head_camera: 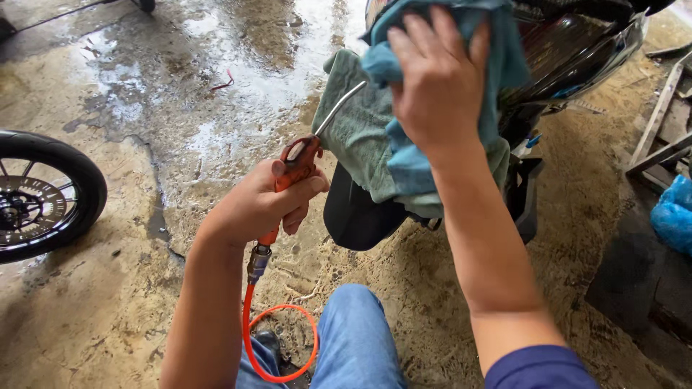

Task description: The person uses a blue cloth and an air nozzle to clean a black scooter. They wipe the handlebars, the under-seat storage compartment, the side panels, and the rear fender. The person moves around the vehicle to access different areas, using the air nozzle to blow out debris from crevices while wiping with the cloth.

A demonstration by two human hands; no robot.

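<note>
Left hand (263, 205) wrapped around orange air gun (295, 167); right hand (440, 86) flat on blue cloth (432, 155) beside it.

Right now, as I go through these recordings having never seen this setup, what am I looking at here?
This is one picture from a camera worn on a person's head, looking down at their own two bare hands. The left hand has its grip closed on an orange air blow gun with a thin metal nozzle, fed by an orange hose. The right hand presses a blue cloth against a black motorcycle, over a green cloth. The concrete floor is wet; another wheel stands at left.
</note>
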